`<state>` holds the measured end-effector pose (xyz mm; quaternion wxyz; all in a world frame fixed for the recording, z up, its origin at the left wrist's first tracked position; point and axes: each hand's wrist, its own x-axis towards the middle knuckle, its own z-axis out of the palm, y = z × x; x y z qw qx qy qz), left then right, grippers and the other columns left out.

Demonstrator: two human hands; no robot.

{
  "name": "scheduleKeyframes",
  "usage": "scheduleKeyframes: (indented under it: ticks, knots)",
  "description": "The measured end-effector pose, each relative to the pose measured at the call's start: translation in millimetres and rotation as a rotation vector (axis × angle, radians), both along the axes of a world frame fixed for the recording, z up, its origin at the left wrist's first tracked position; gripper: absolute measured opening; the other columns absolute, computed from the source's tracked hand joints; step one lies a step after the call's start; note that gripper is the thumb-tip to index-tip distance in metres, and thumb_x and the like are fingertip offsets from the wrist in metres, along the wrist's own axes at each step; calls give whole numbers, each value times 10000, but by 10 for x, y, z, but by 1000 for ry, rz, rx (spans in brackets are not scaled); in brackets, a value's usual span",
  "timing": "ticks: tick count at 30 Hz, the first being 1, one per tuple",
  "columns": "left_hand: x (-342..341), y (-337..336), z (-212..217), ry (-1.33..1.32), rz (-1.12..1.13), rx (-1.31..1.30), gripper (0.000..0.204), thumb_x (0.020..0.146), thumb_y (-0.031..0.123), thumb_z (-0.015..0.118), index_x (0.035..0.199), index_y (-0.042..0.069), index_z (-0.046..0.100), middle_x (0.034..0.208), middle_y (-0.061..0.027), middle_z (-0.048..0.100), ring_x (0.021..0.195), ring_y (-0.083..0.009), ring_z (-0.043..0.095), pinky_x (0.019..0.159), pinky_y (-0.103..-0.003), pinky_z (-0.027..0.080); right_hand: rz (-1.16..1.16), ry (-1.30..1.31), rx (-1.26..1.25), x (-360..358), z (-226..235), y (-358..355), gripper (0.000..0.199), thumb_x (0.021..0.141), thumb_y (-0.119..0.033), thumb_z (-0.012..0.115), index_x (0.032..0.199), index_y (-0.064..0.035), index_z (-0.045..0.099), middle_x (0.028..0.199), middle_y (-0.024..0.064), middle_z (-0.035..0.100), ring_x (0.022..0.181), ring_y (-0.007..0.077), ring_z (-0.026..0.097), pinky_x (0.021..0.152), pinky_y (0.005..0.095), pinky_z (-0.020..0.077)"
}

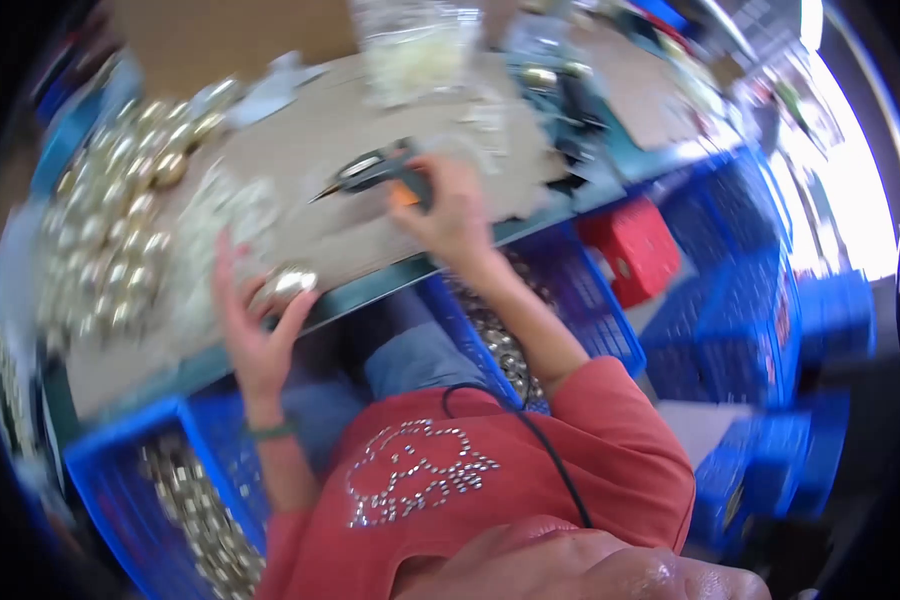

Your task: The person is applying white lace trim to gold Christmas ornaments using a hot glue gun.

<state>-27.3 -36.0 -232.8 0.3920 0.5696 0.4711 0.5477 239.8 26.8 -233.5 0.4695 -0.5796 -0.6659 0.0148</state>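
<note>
In my right hand [455, 215] is a glue gun [365, 170], dark with an orange trigger, its thin nozzle pointing left over the cardboard. My left hand [255, 335], at the table's front edge, has its fingers around a shiny gold bauble [294, 281]. The nozzle is a little above and right of the bauble, apart from it. Just beyond my left hand lies a blurred heap of small white pieces [235, 205]. To its left, many shiny gold baubles [115, 200] are piled on the table.
Cardboard [340, 235] covers the tabletop. A clear bag of pale pieces [420, 60] stands at the back. Blue crates of baubles [185, 430] sit below the front edge on both sides of my legs. A red box [632, 250] and stacked blue crates [725, 320] are at the right.
</note>
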Motion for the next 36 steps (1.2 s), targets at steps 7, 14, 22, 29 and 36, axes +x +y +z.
scheduleKeyframes:
  ticks: [7, 14, 22, 29, 36]
  knots:
    - [72, 2, 79, -59, 38, -26, 1069, 779, 41, 874, 1662, 178, 288, 1542, -86, 425, 1152, -233, 559, 893, -312, 538, 103, 37, 3, 17, 80, -43, 477, 769, -233, 835, 1158, -40, 638, 1061, 163, 681, 1009, 360, 633, 914, 432, 518]
    - [46, -13, 161, -24, 36, -26, 1043, 822, 33, 848, 1671, 171, 257, 1563, -110, 406, 1227, -258, 565, 1001, -353, 528, 134, 64, -17, -11, 178, -24, 472, 762, -223, 837, 1144, -35, 633, 1080, 150, 685, 1038, 347, 630, 922, 425, 515]
    - [12, 24, 177, -24, 69, -30, 1052, 802, 22, 856, 1665, 175, 273, 1552, -98, 411, 1211, -254, 554, 951, -338, 533, 231, 84, 18, -163, 388, -169, 477, 766, -215, 838, 1163, -29, 649, 1084, 148, 683, 1037, 336, 631, 929, 416, 515]
    - [-2, 12, 232, -178, 37, -24, 1074, 772, 27, 879, 1658, 147, 283, 1568, -98, 413, 1125, -204, 607, 866, -304, 583, 274, 50, 17, -234, 422, -207, 485, 781, -200, 851, 1196, -35, 661, 1103, 136, 690, 1015, 297, 659, 896, 395, 533]
    - [-25, 42, 307, 4, -1, 95, 1098, 757, 38, 907, 1656, 159, 289, 1571, -98, 411, 1121, -163, 634, 873, -285, 606, 250, 93, -75, -248, 464, -326, 446, 817, -144, 850, 1207, -32, 667, 1121, 116, 683, 972, 229, 666, 834, 341, 537]
